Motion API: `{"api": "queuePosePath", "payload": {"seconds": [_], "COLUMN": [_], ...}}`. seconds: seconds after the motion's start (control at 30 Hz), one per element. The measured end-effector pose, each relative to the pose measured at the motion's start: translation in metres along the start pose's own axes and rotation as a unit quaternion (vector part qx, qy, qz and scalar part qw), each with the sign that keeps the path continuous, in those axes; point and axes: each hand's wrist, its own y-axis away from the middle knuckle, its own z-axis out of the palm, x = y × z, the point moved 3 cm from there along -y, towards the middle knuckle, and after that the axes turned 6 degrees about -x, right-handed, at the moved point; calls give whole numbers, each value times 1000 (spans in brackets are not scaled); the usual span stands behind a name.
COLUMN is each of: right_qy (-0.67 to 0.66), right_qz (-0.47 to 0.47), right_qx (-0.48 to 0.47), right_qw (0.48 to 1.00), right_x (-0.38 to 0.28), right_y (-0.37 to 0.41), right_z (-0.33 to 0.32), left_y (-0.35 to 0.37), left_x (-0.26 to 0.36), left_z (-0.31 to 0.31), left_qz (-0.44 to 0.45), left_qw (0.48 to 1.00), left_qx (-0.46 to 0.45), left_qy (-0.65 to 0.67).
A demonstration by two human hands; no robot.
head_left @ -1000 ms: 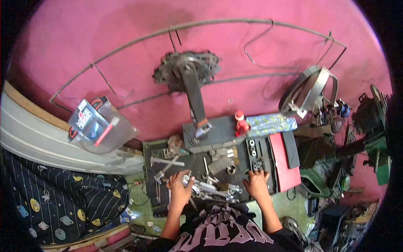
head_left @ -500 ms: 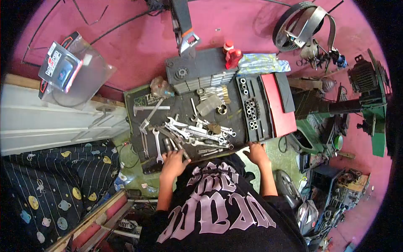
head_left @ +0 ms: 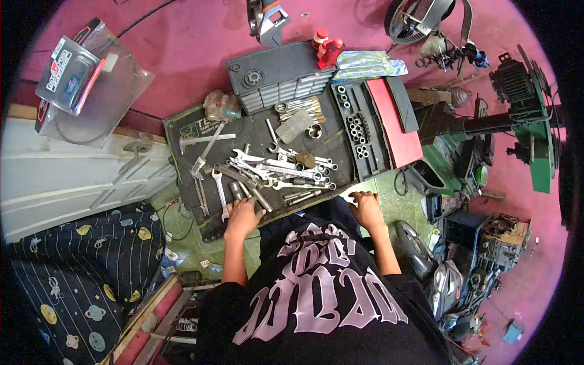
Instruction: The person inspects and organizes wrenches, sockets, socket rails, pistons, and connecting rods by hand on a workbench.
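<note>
My left hand (head_left: pixel 243 220) rests at the front edge of the dark tool mat (head_left: pixel 213 226), fingers spread beside the ends of several metal tubes (head_left: pixel 260 198). An open-ended spanner (head_left: pixel 219 188) lies just left of its fingertips. Just off the front edge, below the black socket tray (head_left: pixel 360 131), hovers my right hand (head_left: pixel 367 210), fingers apart and bent, nothing visible in them. Combination spanners (head_left: pixel 292 171) are heaped mid-mat. A vernier caliper (head_left: pixel 207 139) lies at the left, and a ring-shaped metal part (head_left: pixel 314 130) sits near the back.
A grey drawer cabinet (head_left: pixel 274 76) stands at the back, red bottles (head_left: pixel 330 53) on its right end. The red case lid (head_left: pixel 394 121) lies right of the sockets. A green machine (head_left: pixel 541 158) is at far right, a white door (head_left: pixel 79 176) at left.
The view has tilted, so the bench appears higher and slightly left. My right hand has come away from the bench edge toward me. My left hand has drawn back slightly from the tubes.
</note>
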Motion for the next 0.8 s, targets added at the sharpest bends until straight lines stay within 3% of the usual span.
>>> {"api": "queuePosePath", "payload": {"seconds": [0.2,0.27,0.37,0.47,0.53,0.67,0.8], "right_qy": [12,6,3,-25,-48,-14,18], "right_qz": [-1,-28,-61,-95,-77,-78,-82], "right_qx": [30,81,92,104,85,152,189], "right_qw": [999,996,994,990,992,985,978], "right_x": [0,-2,-5,-8,-20,-47,-56], "right_y": [-18,-32,-59,-95,-117,-165,-212], "right_z": [-7,-13,-19,-18,-21,-23,-6], "left_y": [-9,-14,-26,-39,-58,-94,-143], "left_x": [3,15,37,65,78,112,137], "left_z": [21,22,24,15,15,0,-4], "left_qz": [45,58,106,116,122,162,203], "left_qw": [996,994,974,965,959,944,940], "left_qx": [64,80,180,216,240,286,272], "left_qy": [44,52,83,96,88,37,-34]}}
